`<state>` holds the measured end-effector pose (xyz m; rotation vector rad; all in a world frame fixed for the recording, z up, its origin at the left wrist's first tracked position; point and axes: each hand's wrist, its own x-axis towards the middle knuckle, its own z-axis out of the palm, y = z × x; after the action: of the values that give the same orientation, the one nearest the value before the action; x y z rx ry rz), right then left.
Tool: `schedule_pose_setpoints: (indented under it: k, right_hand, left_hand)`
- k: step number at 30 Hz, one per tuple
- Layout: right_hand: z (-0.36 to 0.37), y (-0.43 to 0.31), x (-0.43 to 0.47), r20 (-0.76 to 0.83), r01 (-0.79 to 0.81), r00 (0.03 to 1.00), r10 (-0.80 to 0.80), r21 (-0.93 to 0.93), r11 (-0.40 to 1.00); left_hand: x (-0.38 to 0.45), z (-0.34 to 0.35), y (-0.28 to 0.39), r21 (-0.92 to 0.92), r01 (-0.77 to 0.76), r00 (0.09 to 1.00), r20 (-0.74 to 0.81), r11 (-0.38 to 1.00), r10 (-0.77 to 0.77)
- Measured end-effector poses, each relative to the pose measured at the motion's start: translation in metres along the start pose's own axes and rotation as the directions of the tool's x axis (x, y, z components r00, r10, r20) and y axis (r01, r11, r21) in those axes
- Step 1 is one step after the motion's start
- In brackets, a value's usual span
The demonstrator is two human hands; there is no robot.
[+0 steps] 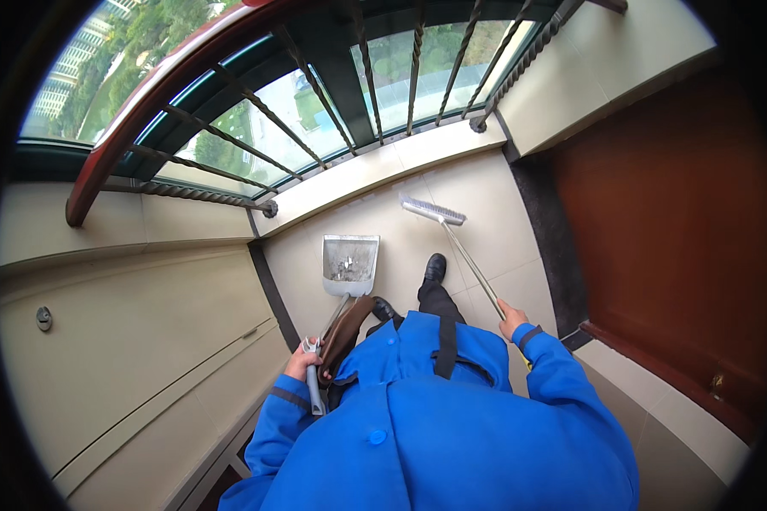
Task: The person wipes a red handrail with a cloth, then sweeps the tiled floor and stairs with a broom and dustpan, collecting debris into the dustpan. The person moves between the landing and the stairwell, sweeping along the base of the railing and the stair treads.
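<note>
My left hand (303,363) grips the grey handle of a long-handled dustpan (349,289). Its pan rests on the tiled floor (383,255) with its mouth toward the window, and dust and small pale scraps lie inside. A brown cloth or bag (345,335) hangs beside the same hand; whether the fingers hold it too, I cannot tell. In my right hand (512,319) is the metal pole of a broom (434,209). The broom's bristled head is at floor level ahead and to the right, apart from the dustpan.
A low pale ledge (383,167) runs below the window, with twisted metal bars (417,70) and a red-brown handrail (112,150) above. A brown door (665,223) stands at right behind a dark threshold (550,236). At left is a beige panel (140,345) with a small lock.
</note>
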<state>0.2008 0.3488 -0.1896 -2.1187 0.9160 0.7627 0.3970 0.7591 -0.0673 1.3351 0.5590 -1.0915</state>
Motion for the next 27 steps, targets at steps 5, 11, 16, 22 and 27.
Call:
schedule_pose_setpoints:
  k: [5, 11, 16, 22, 27]
  right_hand:
    - [-0.054, -0.027, 0.049, -0.227, 0.162, 0.950, -0.215, -0.231, 0.959]
    - [-0.169, -0.078, 0.181, -0.182, 0.139, 0.967, -0.176, -0.200, 0.970]
    - [-0.300, -0.082, 0.177, 0.164, 0.235, 0.961, -0.225, -0.048, 0.971]
    - [-0.337, -0.122, 0.169, 0.050, 0.165, 0.986, -0.159, -0.157, 0.974]
    - [-0.343, -0.149, 0.172, 0.203, 0.130, 0.973, -0.108, -0.103, 0.986]
  left_hand:
    - [-0.003, -0.012, 0.001, 0.044, -0.088, 0.977, 0.199, 0.995, 0.078]
    - [0.000, 0.074, 0.044, 0.048, 0.011, 0.997, 0.077, 0.999, -0.014]
    - [0.011, 0.164, 0.082, -0.024, -0.037, 0.999, -0.027, 0.999, 0.036]
    - [0.002, 0.150, 0.110, -0.027, 0.051, 0.998, -0.047, 0.998, -0.053]
    - [-0.004, 0.149, 0.101, -0.106, 0.071, 0.992, -0.099, 0.992, -0.082]
